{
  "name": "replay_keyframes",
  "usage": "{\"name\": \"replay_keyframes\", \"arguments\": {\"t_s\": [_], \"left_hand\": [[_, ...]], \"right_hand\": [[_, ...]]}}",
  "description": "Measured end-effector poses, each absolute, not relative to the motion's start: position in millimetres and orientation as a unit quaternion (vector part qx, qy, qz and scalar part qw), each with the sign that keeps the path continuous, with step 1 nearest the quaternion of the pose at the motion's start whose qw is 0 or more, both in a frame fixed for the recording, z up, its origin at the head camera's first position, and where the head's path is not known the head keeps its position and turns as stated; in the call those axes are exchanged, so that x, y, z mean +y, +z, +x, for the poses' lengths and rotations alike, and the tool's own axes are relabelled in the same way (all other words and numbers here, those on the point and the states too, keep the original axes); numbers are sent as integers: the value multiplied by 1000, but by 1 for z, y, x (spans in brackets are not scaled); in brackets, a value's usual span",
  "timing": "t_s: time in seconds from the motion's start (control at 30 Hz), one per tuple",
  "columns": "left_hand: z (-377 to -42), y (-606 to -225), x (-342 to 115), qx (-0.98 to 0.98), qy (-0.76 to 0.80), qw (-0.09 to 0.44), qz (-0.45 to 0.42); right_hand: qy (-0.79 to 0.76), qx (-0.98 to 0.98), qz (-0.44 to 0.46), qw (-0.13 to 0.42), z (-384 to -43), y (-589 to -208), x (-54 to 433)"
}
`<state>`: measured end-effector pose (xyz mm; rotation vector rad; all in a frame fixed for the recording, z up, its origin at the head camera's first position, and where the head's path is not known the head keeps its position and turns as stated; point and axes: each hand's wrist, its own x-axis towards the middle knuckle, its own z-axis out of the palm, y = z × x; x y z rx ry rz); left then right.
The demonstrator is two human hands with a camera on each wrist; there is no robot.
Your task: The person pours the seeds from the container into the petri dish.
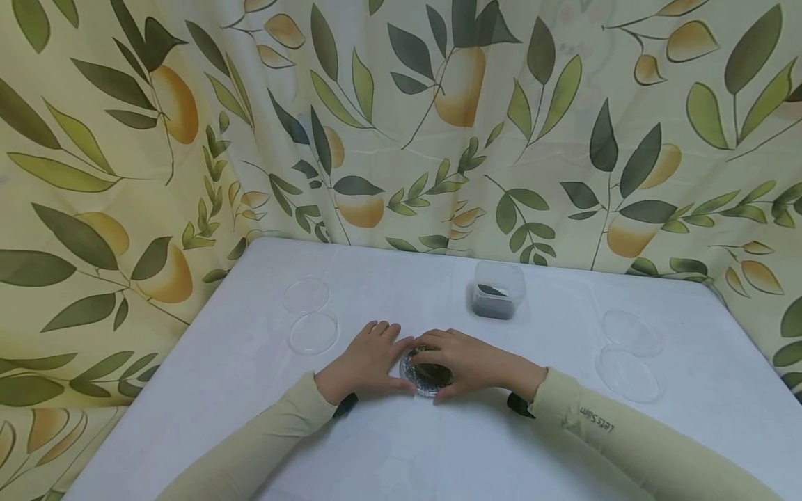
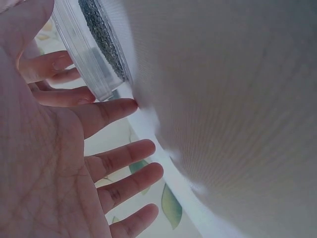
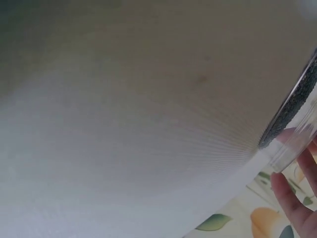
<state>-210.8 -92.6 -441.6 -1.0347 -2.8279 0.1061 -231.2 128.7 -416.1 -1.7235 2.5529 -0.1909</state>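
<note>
A clear round petri dish [image 1: 427,376] with dark granules in it sits on the white table, between both hands. In the left wrist view the granules lie in a thin layer along the dish's base [image 2: 101,37], under a clear upper rim. My left hand [image 1: 371,362] holds the dish's left side between thumb and index finger, the other fingers stretched out away from it. From the right, my right hand [image 1: 460,358] reaches over the dish and grips its rim, covering part of the top. Right-hand fingertips [image 3: 285,191] show at the rim in the right wrist view.
Two clear round dish pieces [image 1: 313,332] lie at the left. Another clear pair [image 1: 628,374] lies at the right, partly overlapping. A clear box [image 1: 495,306] with dark granules stands at the back, its lid raised behind. A leaf-patterned curtain [image 1: 401,139] hangs behind the table.
</note>
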Motion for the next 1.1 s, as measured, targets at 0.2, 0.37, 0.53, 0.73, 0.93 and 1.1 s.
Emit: {"name": "replay_keyframes", "arguments": {"t_s": [0.2,0.37,0.53,0.73,0.93,1.1], "left_hand": [[-212,-441,-91,-937,34,64,-343],[-211,-440,-90,-938,36,54,-341],[-210,-439,-88,-939,34,48,-338],[-210,-437,-88,-939,27,45,-340],[-213,-436,-90,-934,22,39,-355],[-213,-432,-91,-927,24,55,-371]], "right_hand": [[-60,827,-559,25,-232,-417,130],[-45,827,-561,3,-231,-418,135],[-30,825,-563,-30,-229,-417,143],[-19,819,-568,-82,-228,-415,155],[-24,839,-534,-102,-227,-410,166],[-63,862,-491,-109,-228,-401,175]]}}
